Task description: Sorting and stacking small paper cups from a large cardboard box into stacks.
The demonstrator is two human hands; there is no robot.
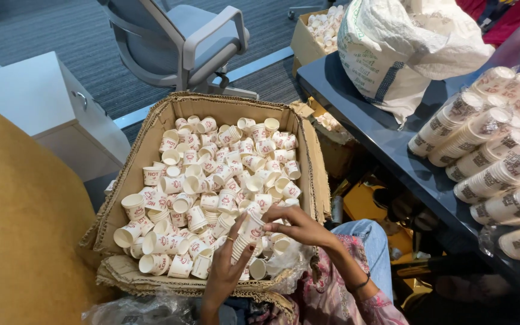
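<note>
A large open cardboard box [151,129] in front of me holds a heap of small white paper cups [212,174] with red print. At its near right corner my left hand [227,268] grips a short nested stack of cups [247,238] from below. My right hand [299,225] rests its fingers on the top of that same stack. Loose cups lie all around both hands.
A dark table [386,138] on the right carries long sleeves of stacked cups [489,156] and a big white sack [404,42]. Behind the box stand a grey office chair [182,42], a white cabinet [37,102] and a second carton of cups [323,27]. A yellow seat [19,229] is at left.
</note>
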